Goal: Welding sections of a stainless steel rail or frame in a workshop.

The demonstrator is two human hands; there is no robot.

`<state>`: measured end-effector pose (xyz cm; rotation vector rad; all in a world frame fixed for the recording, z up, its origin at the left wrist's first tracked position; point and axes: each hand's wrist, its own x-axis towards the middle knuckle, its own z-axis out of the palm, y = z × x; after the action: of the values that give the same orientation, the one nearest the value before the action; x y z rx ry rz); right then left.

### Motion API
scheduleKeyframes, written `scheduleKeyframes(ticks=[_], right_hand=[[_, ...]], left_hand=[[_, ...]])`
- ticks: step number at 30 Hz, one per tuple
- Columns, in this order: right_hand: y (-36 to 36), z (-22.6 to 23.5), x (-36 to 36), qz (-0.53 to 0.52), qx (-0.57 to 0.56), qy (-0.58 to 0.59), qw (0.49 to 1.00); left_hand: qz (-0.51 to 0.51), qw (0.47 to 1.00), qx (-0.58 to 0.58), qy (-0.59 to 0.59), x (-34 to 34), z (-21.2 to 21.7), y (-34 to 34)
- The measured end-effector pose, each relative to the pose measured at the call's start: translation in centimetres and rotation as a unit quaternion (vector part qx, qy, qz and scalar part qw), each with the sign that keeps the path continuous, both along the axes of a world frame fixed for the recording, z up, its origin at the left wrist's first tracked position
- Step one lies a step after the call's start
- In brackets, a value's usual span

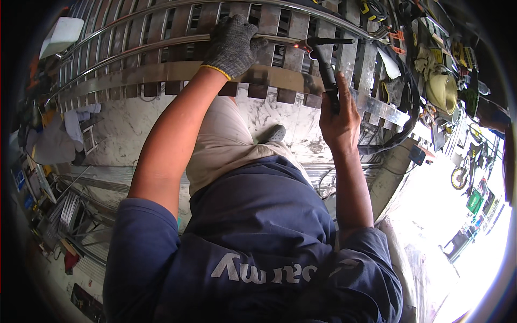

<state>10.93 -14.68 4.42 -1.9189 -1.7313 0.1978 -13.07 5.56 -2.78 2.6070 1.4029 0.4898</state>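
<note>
My left hand (231, 47), in a grey knit glove with a yellow cuff, is closed round a shiny metal tube (177, 40) lying across the slatted metal bench. My bare right hand (341, 123) holds a black TIG welding torch (326, 72) by its handle, index finger stretched along it. The torch head is by the tube, to the right of my glove. A small orange glow (297, 46) shows on the metal there. Farther off, a second curved metal tube (156, 9) runs roughly alongside the first.
The slatted bench (258, 74) spans the top of the view. A dark torch cable (413, 107) loops down its right side. Gloves, tools and a yellowish cup-shaped thing (442, 92) crowd the right. A white block (61, 36) stands at far left. Metal lengths (67, 212) lie lower left.
</note>
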Motion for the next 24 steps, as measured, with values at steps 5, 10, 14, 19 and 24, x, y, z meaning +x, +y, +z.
scheduleKeyframes(ticks=[5,10,14,19,24], right_hand=[[-0.3,-0.9,-0.1,0.001,0.008,0.005,1.000],[-0.5,-1.8,-0.2,0.000,0.025,0.008,1.000],[-0.8,-2.0,-0.3,-0.002,0.018,0.003,1.000],[-0.9,-1.9,0.1,-0.005,0.007,0.026,1.000],[-0.5,-1.2,0.3,-0.013,0.004,0.023,1.000]], left_hand=[[-0.004,0.999,-0.038,0.031,0.0,-0.2,0.2],[-0.001,1.000,-0.022,0.008,-0.1,-1.0,0.2],[0.001,0.999,-0.033,0.014,-0.1,-0.7,0.3],[0.005,1.000,-0.012,0.002,0.1,-0.4,0.0],[0.007,0.999,0.038,-0.017,-0.2,-1.1,0.0]])
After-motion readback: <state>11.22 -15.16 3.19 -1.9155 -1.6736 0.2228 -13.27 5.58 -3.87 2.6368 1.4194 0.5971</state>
